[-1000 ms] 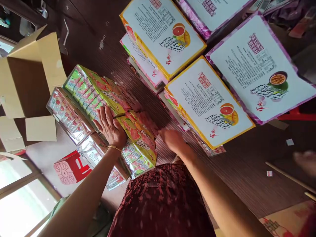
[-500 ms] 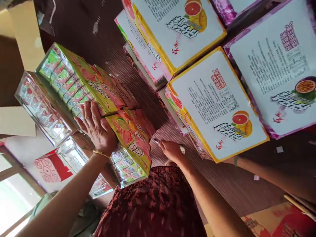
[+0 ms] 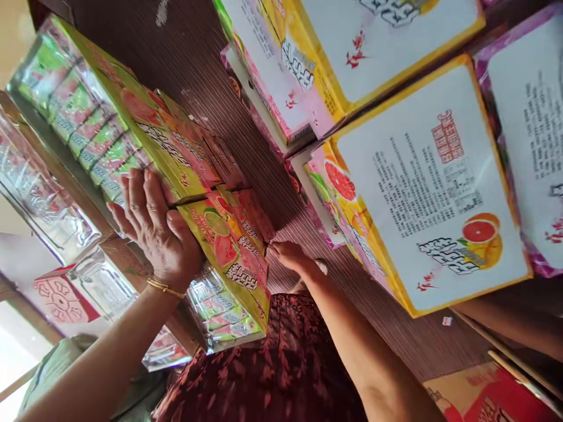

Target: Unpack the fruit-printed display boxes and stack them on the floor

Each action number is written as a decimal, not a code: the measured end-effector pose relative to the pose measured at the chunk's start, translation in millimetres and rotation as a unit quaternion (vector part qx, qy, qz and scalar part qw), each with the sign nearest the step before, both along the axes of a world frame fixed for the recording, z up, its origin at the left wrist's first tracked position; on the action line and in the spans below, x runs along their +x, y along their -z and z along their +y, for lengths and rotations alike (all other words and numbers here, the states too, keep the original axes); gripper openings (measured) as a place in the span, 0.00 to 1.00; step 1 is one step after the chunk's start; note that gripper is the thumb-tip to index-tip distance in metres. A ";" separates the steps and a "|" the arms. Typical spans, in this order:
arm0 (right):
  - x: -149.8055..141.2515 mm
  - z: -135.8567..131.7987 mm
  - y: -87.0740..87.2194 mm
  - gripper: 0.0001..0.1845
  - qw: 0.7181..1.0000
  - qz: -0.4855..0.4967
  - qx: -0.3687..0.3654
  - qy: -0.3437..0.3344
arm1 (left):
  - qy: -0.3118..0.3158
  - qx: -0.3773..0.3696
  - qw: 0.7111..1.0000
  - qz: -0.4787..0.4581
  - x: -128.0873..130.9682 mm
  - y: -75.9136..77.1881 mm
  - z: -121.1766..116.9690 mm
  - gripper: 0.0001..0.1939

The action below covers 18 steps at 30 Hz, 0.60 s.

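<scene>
A person's left hand (image 3: 156, 231) lies spread flat against two yellow-green guava packs (image 3: 185, 193) standing on edge on the dark bench (image 3: 246, 117). The right hand (image 3: 288, 256), fingers drawn together, touches the nearer pack's far corner. Through the clear wrap, each pack shows rows of small cartons. Beyond the packs, away from the person, flat grapefruit boxes (image 3: 422, 193) lie stacked and closed, their contents hidden. Standing on edge, the packs look liable to tip or slide apart if the flat hand eases; the slick wrap would help them slip.
</scene>
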State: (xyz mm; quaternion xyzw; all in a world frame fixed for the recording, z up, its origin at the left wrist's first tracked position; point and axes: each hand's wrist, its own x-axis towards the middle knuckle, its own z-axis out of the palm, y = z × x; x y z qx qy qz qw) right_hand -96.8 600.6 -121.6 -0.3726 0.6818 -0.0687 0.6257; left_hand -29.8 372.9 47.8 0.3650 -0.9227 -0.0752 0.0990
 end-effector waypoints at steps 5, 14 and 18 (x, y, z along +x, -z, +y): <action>-26.0 -26.2 14.1 0.25 0.995 0.069 0.010 0.076 | 0.004 -0.007 1.000 -0.005 0.4 -1.1 0.5 0.36; 5.8 -59.2 72.4 0.24 0.998 0.051 0.022 0.038 | 0.037 -0.028 0.999 -0.013 4.6 -1.2 -3.4 0.36; 28.6 17.9 34.3 0.22 0.995 0.079 0.058 0.005 | 0.015 -0.009 1.000 -0.014 2.0 -1.7 -0.2 0.35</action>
